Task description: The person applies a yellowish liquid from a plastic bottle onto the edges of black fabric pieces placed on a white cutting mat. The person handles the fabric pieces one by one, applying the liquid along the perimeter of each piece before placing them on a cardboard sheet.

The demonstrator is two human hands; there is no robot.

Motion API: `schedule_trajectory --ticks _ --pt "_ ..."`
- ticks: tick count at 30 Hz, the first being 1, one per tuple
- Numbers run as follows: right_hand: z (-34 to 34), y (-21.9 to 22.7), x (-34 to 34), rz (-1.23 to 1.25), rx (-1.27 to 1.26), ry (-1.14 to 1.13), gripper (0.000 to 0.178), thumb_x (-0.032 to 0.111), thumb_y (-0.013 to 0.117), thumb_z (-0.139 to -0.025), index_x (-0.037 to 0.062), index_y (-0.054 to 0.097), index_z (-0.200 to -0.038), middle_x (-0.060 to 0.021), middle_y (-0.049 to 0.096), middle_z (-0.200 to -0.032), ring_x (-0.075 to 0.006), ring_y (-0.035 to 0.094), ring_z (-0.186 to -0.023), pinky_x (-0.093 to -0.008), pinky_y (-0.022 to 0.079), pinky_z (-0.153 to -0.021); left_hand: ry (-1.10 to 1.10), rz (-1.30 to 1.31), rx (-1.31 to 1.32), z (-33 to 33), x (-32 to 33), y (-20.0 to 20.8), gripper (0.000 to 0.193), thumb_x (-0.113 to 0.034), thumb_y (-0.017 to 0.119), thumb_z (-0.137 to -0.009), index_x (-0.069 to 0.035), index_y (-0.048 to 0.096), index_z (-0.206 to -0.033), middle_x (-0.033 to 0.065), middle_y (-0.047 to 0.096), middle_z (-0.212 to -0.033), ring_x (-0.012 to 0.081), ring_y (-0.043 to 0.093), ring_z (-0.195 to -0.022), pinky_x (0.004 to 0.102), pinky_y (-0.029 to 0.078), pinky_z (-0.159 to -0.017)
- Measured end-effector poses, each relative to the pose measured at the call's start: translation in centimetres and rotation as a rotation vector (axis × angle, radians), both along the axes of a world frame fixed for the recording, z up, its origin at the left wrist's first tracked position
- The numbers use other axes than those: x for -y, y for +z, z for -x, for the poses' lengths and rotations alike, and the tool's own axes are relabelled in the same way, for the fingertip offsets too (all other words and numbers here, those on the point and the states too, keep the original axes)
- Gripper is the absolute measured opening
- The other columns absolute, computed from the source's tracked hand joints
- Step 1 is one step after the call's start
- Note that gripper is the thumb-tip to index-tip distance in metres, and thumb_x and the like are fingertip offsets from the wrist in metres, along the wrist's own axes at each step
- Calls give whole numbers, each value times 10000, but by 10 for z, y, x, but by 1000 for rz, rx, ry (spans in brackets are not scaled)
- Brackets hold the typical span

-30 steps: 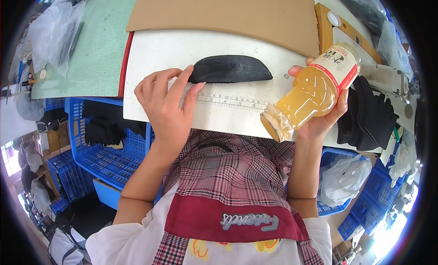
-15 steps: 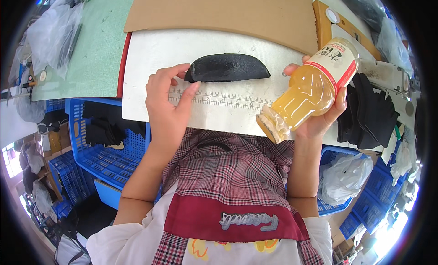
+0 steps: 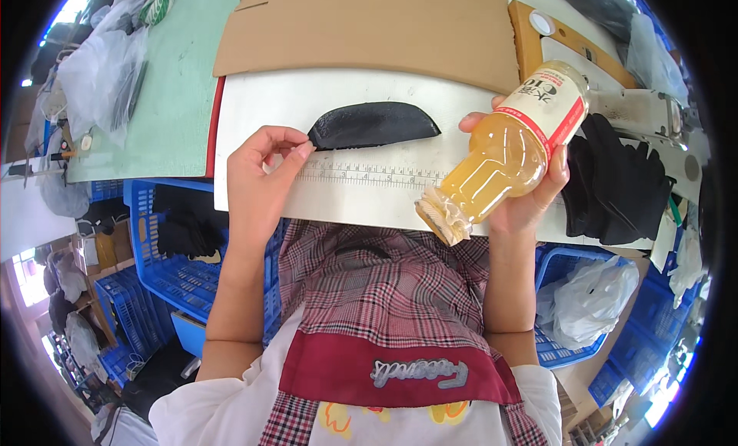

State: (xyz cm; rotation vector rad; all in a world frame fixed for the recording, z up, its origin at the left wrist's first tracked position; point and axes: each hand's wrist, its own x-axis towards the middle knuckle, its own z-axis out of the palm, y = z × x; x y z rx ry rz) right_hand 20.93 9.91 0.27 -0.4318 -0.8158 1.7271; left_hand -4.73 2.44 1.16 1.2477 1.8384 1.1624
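Observation:
A black half-moon piece (image 3: 377, 125), seemingly fabric, lies on the white work surface (image 3: 330, 204) with its curved edge facing away from me. My left hand (image 3: 260, 177) pinches its left tip between thumb and forefinger. In my right hand (image 3: 523, 212) is a bottle (image 3: 503, 158) of yellow liquid, gripped round its body. The bottle tilts neck-down toward the lower left, above the table's near edge. Pale wrinkled material wraps its mouth (image 3: 446, 215), so I cannot tell whether it is capped. A printed ruler scale (image 3: 369, 174) runs along the surface just below the black piece.
A brown cardboard sheet (image 3: 369, 31) covers the far side. Black gloves (image 3: 619, 181) lie at the right, beside a sewing machine's metal part (image 3: 638, 112). Blue baskets (image 3: 173, 269) stand below the table on both sides. A green board (image 3: 181, 85) is at the left.
My left thumb and forefinger have closed onto the black piece's left tip. The right hand still holds the bottle at much the same tilt. The whole view has shifted slightly.

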Motion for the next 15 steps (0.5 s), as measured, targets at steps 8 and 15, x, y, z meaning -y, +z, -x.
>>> schedule_trajectory --ticks 8,15 --pt "-5 -2 4 -77 109 -46 741 586 458 -834 6 361 -1285 -150 516 -1136 -357 588 -942 -341 509 -712 -7 24 201 0 -4 2 201 -25 662 -788 28 647 -981 37 647 -829 61 544 -746 206 425 -693" --pt "-6 -2 5 -103 130 7 770 598 465 -819 -3 354 -1287 -144 524 -1135 -345 600 -912 -322 510 -669 -101 185 247 12 -10 11 203 -67 655 -820 23 630 -1000 53 650 -896 108 599 -841 229 454 -793"
